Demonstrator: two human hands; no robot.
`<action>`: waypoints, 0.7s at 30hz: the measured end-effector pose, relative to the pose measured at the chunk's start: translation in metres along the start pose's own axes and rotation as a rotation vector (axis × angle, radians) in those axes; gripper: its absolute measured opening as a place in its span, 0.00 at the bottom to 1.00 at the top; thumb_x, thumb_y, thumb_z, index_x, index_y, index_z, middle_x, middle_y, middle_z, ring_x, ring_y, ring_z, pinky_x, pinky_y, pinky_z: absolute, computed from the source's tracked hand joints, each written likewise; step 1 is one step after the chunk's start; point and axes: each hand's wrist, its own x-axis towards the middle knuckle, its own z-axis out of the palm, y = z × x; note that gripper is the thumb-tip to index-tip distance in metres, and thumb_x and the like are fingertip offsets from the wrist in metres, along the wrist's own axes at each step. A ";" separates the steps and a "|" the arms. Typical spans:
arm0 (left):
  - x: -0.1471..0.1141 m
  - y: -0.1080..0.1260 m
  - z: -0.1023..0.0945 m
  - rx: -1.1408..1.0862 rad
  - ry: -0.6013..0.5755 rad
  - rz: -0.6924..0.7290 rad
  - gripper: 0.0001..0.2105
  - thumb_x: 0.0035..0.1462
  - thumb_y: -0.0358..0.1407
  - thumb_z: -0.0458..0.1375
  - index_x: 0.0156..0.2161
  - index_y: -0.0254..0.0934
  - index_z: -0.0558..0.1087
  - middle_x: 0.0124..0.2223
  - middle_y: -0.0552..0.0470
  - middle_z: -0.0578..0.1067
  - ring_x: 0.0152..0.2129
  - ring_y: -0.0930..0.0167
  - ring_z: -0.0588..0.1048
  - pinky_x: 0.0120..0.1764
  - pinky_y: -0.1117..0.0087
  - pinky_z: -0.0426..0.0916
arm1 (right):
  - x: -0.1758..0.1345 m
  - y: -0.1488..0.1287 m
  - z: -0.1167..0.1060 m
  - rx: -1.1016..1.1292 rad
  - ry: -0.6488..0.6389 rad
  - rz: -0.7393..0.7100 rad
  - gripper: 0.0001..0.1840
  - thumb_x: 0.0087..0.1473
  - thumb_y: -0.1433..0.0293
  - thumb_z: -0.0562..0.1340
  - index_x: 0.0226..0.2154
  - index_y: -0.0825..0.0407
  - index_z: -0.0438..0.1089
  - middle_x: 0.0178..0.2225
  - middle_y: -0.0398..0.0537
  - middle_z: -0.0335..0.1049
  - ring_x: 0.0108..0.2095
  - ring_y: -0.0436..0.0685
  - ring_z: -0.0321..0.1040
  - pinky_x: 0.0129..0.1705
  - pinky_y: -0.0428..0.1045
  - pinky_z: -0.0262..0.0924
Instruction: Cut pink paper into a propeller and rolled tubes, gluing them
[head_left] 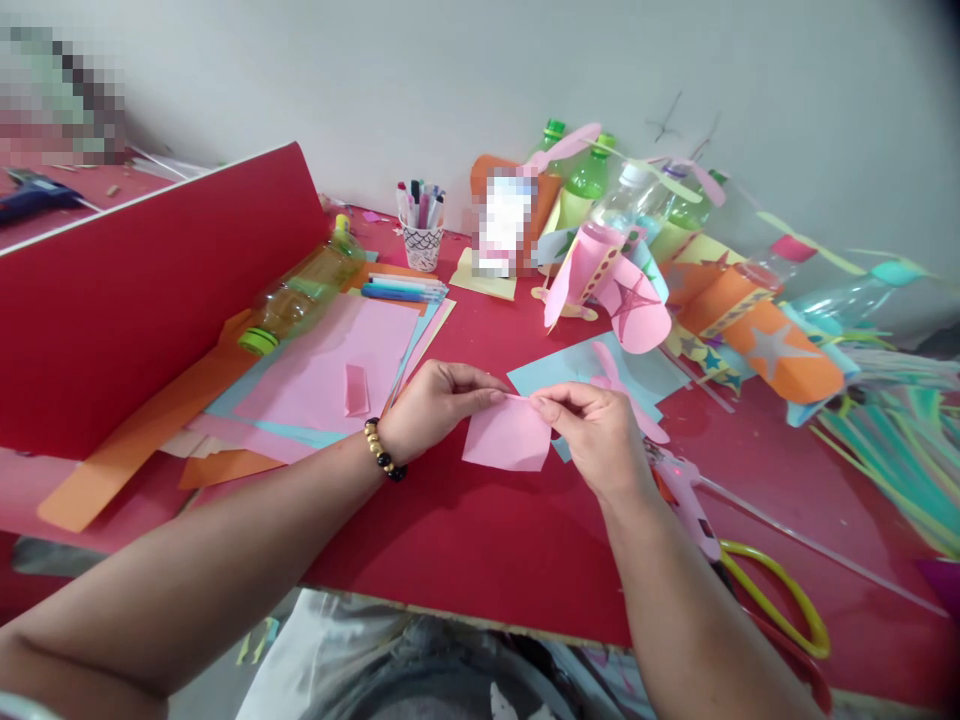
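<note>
Between my two hands hangs a small piece of pink paper (508, 440), pinched along its top edge above the red tabletop. My left hand (437, 405), with a beaded bracelet at the wrist, grips the paper's upper left part between thumb and fingers. The upper right corner is pinched by my right hand (596, 425). Beyond the right hand lie a pink propeller-shaped cutout (628, 392) and light blue paper (555, 362). A small folded pink strip (356, 390) rests on the stacked pink sheets (315, 370) to the left.
A glue gun (686, 495) and yellow-handled scissors (780, 600) lie at right. Paper-covered bottle planes (765, 330) crowd the back right. A pen cup (422, 240) stands at the back, a plastic bottle (300, 290) lies left, and a red board (165, 290) rises beside it.
</note>
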 end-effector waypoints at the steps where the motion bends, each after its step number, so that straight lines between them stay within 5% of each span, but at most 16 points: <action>1: 0.000 0.000 -0.001 -0.014 0.007 -0.005 0.14 0.48 0.41 0.61 0.37 0.33 0.77 0.35 0.46 0.78 0.29 0.69 0.75 0.33 0.70 0.70 | 0.000 0.001 -0.001 0.012 0.003 0.005 0.10 0.51 0.64 0.60 0.30 0.53 0.74 0.26 0.45 0.73 0.27 0.52 0.67 0.31 0.47 0.62; 21: 0.003 -0.001 -0.006 -0.250 0.027 -0.157 0.11 0.44 0.38 0.64 0.33 0.33 0.77 0.27 0.50 0.75 0.22 0.76 0.70 0.26 0.75 0.65 | 0.003 0.005 -0.005 0.046 0.014 0.016 0.10 0.49 0.64 0.62 0.29 0.53 0.75 0.26 0.45 0.73 0.27 0.52 0.67 0.30 0.47 0.62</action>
